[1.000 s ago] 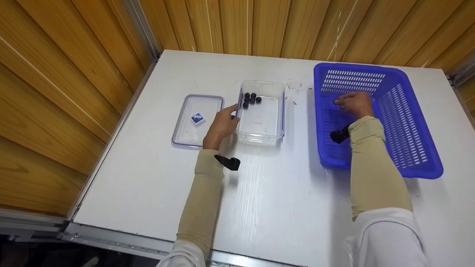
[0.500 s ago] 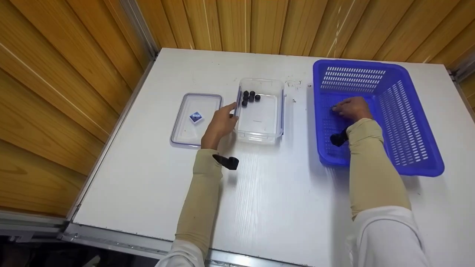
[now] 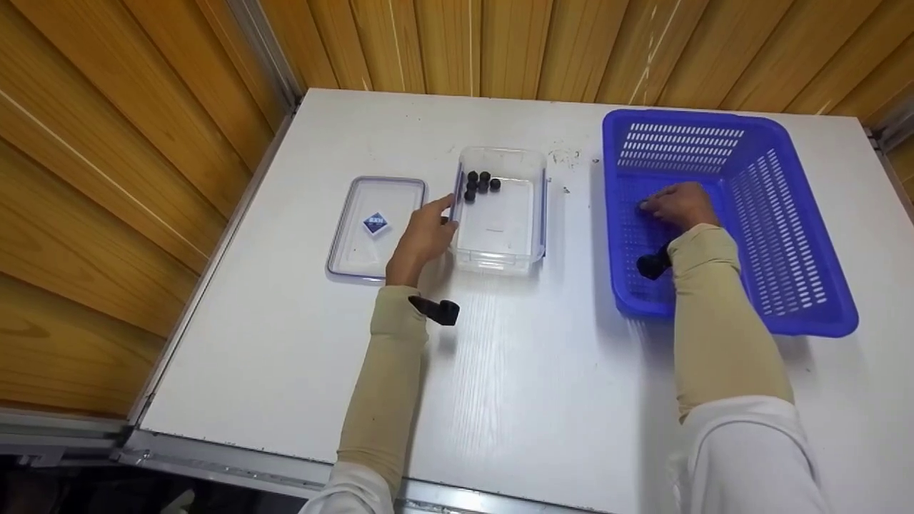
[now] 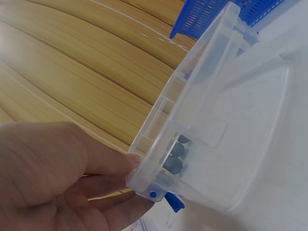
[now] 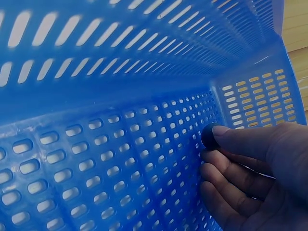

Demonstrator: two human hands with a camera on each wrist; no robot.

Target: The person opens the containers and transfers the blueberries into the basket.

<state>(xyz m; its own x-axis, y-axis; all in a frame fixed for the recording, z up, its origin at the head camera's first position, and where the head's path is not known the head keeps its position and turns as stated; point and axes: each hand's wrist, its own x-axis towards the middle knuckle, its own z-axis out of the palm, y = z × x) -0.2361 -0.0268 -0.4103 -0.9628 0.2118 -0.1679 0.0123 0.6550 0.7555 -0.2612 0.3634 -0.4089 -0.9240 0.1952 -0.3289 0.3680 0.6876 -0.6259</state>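
My left hand [image 3: 427, 232] grips the left rim of a clear plastic food container [image 3: 500, 235], with thumb and fingers at its edge in the left wrist view. Several small dark balls [image 3: 483, 185] are gathered in the container's back left part. Inside the blue basket [image 3: 803, 235], my right hand [image 5: 255, 173] pinches a small dark ball [image 5: 210, 136] between thumb and forefinger, close over the slotted floor. Its other fingers are curled beneath. No other ball shows in the basket in the right wrist view.
A clear lid [image 3: 350, 250] with a dark blue seal lies left of the container, a blue and white diamond label [image 3: 375, 223] on it. Everything stands on a white table [image 3: 528, 385] with wood-panelled walls [image 3: 428, 50] behind and at left.
My right hand has moved a little down into the basket with the small dark ball in its fingers. The left hand stays at the container's rim.
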